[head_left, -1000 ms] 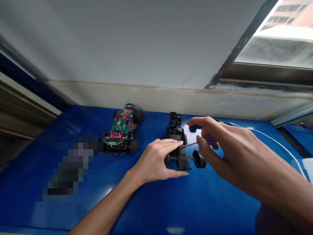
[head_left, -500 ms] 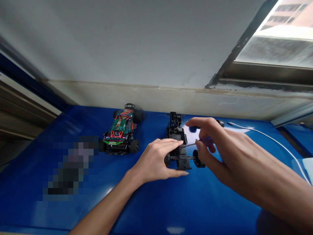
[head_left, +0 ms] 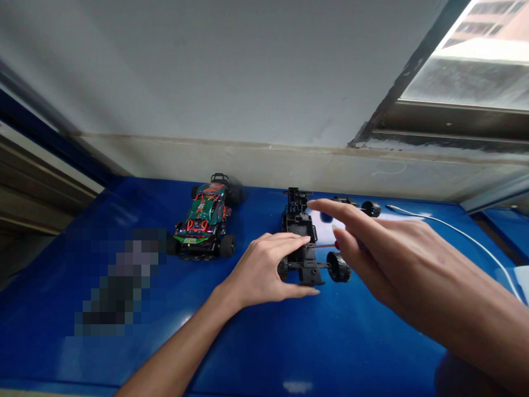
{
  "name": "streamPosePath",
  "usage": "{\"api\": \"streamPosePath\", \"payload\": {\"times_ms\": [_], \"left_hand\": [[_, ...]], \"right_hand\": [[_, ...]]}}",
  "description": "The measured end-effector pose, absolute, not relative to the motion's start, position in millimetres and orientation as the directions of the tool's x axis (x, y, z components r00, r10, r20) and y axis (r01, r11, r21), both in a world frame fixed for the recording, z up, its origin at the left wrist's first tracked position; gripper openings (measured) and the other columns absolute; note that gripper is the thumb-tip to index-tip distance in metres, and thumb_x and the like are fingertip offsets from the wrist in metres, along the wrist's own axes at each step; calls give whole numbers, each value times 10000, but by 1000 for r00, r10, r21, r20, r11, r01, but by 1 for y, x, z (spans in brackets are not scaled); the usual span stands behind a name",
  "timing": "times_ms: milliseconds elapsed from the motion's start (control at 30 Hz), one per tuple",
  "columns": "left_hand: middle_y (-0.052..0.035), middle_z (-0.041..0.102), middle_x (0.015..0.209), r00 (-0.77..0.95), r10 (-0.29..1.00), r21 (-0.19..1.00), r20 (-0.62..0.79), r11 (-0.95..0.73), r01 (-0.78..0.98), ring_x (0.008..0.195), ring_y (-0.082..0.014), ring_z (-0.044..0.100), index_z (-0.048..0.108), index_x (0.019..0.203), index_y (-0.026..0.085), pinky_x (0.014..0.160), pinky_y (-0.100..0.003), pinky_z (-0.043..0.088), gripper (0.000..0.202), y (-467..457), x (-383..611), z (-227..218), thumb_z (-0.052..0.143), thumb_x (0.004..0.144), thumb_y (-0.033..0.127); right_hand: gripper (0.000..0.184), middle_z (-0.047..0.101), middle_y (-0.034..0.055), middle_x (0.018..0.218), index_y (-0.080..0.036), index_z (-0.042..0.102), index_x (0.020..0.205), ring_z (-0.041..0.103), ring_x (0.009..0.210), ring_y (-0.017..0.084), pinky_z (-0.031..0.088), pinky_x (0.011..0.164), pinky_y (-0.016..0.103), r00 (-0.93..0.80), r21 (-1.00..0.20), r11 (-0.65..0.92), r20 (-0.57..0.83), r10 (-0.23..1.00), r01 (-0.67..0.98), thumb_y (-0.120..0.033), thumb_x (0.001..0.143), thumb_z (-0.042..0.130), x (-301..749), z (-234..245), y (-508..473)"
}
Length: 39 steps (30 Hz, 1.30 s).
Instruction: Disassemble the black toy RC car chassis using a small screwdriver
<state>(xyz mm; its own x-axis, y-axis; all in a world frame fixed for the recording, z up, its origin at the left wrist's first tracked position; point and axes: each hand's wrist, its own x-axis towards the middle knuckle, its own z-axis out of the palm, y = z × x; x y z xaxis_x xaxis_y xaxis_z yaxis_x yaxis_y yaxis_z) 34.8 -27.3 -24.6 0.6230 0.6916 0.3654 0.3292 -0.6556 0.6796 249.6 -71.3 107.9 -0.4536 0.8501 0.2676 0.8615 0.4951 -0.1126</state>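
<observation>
A bare black toy car chassis (head_left: 300,237) lies on the blue table (head_left: 289,342). My left hand (head_left: 264,270) is curled over its near left side, fingers on the frame by the rear axle. My right hand (head_left: 372,248) holds a thin screwdriver (head_left: 324,245) between thumb and fingers, its shaft pointing left into the chassis, with the index finger stretched out above. One black wheel (head_left: 338,267) sits on the axle at the chassis's near right.
A finished toy car (head_left: 205,220) with a green and red body stands to the left. Loose black wheel parts (head_left: 371,208) lie near the wall behind my right hand. A white cable (head_left: 454,231) runs along the right. A blurred patch covers something at the left.
My right index finger has straightened and lifted, uncovering the loose wheel parts behind it. The left hand and the chassis have stayed where they were.
</observation>
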Motion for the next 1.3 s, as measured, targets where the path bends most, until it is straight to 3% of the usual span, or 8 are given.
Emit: {"api": "streamPosePath", "payload": {"times_ms": [167,400,700,833,967,1067,1167,1300], "left_hand": [[-138,751,1394,616,697,685,368,-651,327,1304,-353,711,666,1411,174,1135,-545,555,862,-27,35,-22,956,705,573],[-136,743,1407,619,693,677,370,-657,331,1315,-353,704,662,1418,186,1133,-547,559,851,-26,35,-25,941,719,583],[-134,740,1412,622,699,688,353,-644,334,1324,-355,698,662,1425,199,1144,-556,546,857,-26,34,-24,941,716,590],[-136,750,1395,621,695,689,363,-648,323,1312,-348,706,666,1414,183,1136,-543,552,858,-26,34,-23,948,709,583],[-129,749,1398,625,692,686,362,-652,324,1315,-340,704,663,1414,180,1134,-528,555,842,-26,35,-23,940,725,577],[-129,747,1401,620,695,682,364,-652,330,1314,-344,704,660,1421,183,1135,-533,556,854,-26,35,-23,938,722,586],[-134,750,1395,617,694,683,370,-654,327,1308,-348,707,662,1420,182,1145,-537,549,856,-26,35,-22,938,721,591],[-141,749,1396,620,695,691,363,-647,321,1305,-352,710,675,1400,184,1138,-542,555,832,-26,35,-22,938,721,586]], "right_hand": [[550,733,30,902,-275,386,1597,622,563,142,400,555,267,-431,-164,475,244,869,864,-205,1054,447,250,108,-73],[297,540,-69,548,-272,584,1342,507,397,164,227,475,292,-377,-68,410,282,882,909,-400,1104,460,246,107,-66],[564,633,-28,727,-295,397,1577,554,510,152,355,546,284,-404,-187,450,239,883,873,-185,1028,463,247,108,-73],[454,669,4,764,-260,482,1497,596,536,164,375,550,290,-383,-196,429,234,894,882,-235,1045,448,246,109,-72],[315,592,-40,600,-246,575,1354,534,419,167,263,489,296,-362,-90,397,267,893,913,-367,1091,450,244,108,-68],[326,542,-73,553,-276,539,1404,529,413,164,241,485,290,-373,-105,409,257,892,906,-295,1087,467,244,108,-68],[481,569,-70,617,-288,462,1491,552,458,152,315,514,276,-405,-159,448,243,881,880,-155,1029,475,246,110,-70],[563,681,3,815,-266,418,1530,662,618,185,419,571,290,-426,-174,477,261,866,862,-150,987,515,246,111,-71]]}}
